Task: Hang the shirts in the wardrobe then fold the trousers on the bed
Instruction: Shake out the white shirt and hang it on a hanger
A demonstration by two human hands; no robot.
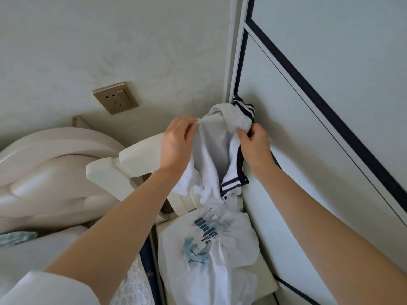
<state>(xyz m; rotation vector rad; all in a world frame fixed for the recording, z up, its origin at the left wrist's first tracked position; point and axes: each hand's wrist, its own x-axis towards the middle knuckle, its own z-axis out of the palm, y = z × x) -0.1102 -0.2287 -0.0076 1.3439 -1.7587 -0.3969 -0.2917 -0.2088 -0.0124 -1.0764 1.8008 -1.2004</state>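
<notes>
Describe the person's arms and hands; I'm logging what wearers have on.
The left hand and right hand are bare: no gloves, rings or watch show. A white sleeve covers the left arm down to about the elbow; below it the left forearm is uncovered. The right forearm is uncovered to the frame edge, no sleeve in view.

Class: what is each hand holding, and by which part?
Both hold the white shirt by its bunched upper end: left hand pinches plain fabric, right hand grips beside the navy-striped trim.
</notes>
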